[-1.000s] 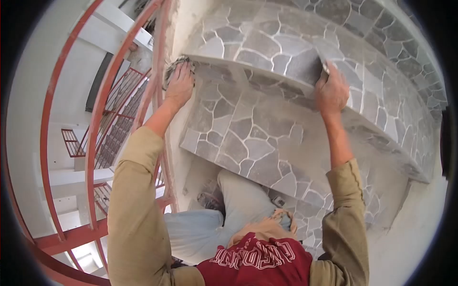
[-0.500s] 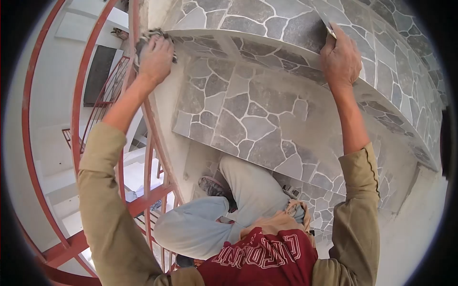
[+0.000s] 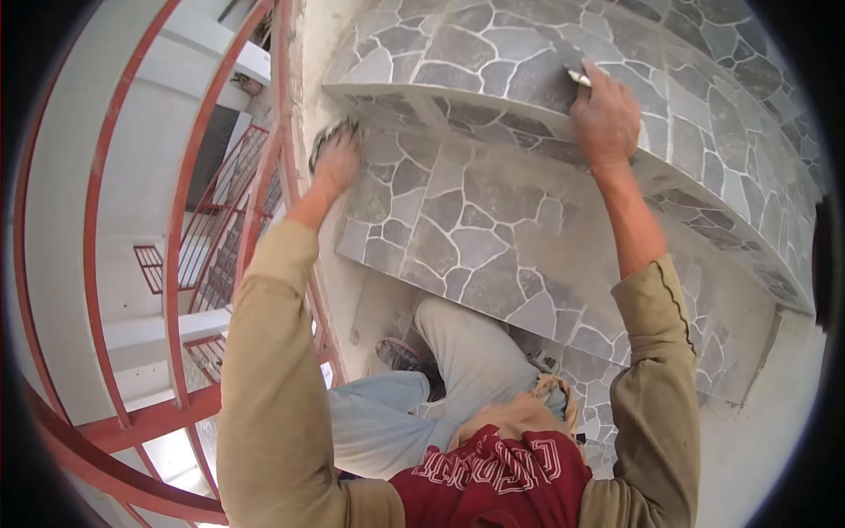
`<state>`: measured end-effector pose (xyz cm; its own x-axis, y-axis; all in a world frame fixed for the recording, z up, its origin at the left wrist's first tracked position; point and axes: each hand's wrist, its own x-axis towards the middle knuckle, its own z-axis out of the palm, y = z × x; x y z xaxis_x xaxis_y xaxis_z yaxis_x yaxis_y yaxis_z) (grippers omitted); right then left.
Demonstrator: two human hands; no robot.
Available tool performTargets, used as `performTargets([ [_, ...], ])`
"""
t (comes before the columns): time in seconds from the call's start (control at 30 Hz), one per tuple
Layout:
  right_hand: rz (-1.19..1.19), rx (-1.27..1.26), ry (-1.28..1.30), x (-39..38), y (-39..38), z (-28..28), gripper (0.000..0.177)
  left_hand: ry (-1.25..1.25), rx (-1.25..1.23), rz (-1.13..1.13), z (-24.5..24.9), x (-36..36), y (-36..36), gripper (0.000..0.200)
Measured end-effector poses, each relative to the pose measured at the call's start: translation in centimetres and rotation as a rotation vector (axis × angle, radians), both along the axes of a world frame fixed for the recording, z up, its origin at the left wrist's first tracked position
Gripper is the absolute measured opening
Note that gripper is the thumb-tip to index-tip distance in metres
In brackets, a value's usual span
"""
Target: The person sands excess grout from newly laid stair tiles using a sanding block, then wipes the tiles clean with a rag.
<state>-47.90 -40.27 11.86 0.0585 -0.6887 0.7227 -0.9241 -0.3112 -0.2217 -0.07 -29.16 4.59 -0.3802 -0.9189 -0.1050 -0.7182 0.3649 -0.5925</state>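
Observation:
My right hand [image 3: 606,119] grips a putty knife [image 3: 577,76] by its pale handle, and the thin grey blade points up and left over the stone-patterned tiles of the upper step [image 3: 493,53]. Below it runs that step's curved front edge. My left hand [image 3: 339,160] is closed on a crumpled dark-and-light rag [image 3: 333,134], pressed by the left end of the steps where the tiles meet the bare plaster strip. Dust hazes part of the lower tread [image 3: 462,211] between my arms.
A red metal railing [image 3: 180,264] rises along the left, with a drop to a lower level behind it. My bent legs [image 3: 466,352] are on the lower stairs. A pale wall [image 3: 775,405] borders the right side.
My left hand has brought the rag away from the railing, right and down toward the lower tread. My right hand has shifted slightly left with the putty knife; the view has turned a little.

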Motion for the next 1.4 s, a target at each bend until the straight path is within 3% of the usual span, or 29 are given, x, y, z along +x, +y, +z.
performTargets([
  [0.17,-0.02,0.056,-0.008,0.3,0.2,0.4,0.039,0.094,0.113,0.165,-0.5,-0.6,13.6,0.053],
  [0.27,-0.019,0.038,-0.015,0.7,0.4,-0.1,0.04,0.04,0.137,0.162,0.5,-0.5,14.6,0.057],
  [0.47,-0.047,0.019,0.031,0.6,0.1,0.2,0.037,0.022,-0.083,0.124,-1.6,-1.5,-0.8,0.052],
  [0.57,-0.016,0.015,-0.005,0.5,0.0,-0.1,0.039,-0.023,0.142,0.29,-0.8,-3.1,-4.5,0.049],
  [0.67,-0.023,0.008,0.0,0.7,0.2,0.0,0.039,-0.058,0.145,0.172,-2.9,-0.8,-3.7,0.047],
  [0.77,-0.012,-0.024,0.008,0.1,-0.1,-0.2,0.039,0.034,0.146,0.162,-1.6,-1.7,-4.5,0.044],
  [0.83,-0.003,-0.013,-0.003,0.4,0.3,0.0,0.039,-0.078,0.112,0.304,2.7,-4.1,-4.4,0.042],
  [0.93,-0.013,-0.014,-0.007,0.5,-0.1,-0.5,0.038,-0.029,0.181,0.157,4.9,-2.0,-4.3,0.04],
  [1.03,-0.021,0.036,0.015,0.5,0.2,-0.1,0.038,0.09,0.223,0.191,2.2,-2.1,-5.7,0.037],
  [1.17,-0.027,0.03,0.008,0.4,0.2,0.3,0.039,-0.038,0.23,0.258,-2.0,-2.9,-6.4,0.04],
  [1.3,-0.002,0.06,-0.011,0.6,0.4,0.2,0.039,0.043,0.2,0.276,3.9,-3.8,-3.9,0.041],
  [1.4,0.011,0.023,-0.006,0.7,0.4,0.3,0.039,0.061,0.095,0.135,2.3,-0.7,-3.0,0.042],
])
